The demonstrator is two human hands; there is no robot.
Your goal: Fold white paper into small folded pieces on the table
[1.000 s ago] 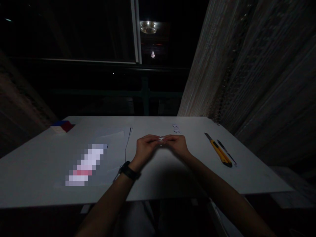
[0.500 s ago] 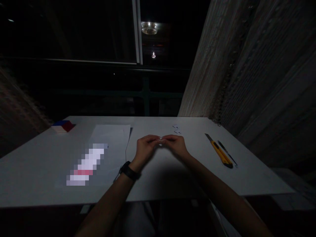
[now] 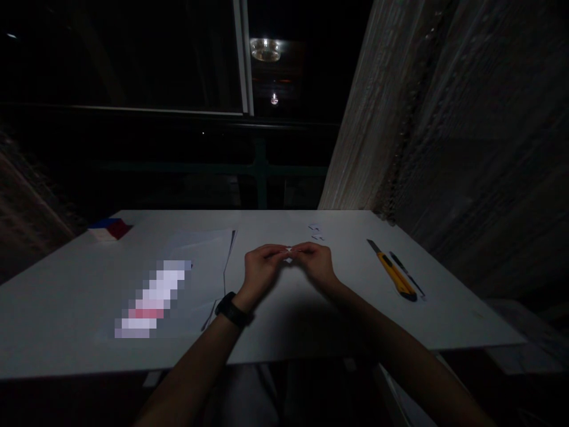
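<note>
My left hand and my right hand meet fingertip to fingertip above the middle of the white table. Both are closed in a pinch on a small piece of white paper, mostly hidden by the fingers. A dark watch is on the left wrist. Just beyond the right hand lie small paper slips with dark marks on them. A yellow utility knife, its blade out, rests to the right of my right forearm, with a dark pen beside it.
White paper sheets lie left of my hands, with a bright pixelated object on top. A blue, red and white cube sits at the far left of the table. Curtains hang on the right, beside a dark window.
The view has shifted slightly. Both hands keep their pinch on the small paper, with only slight movement at the fingers.
</note>
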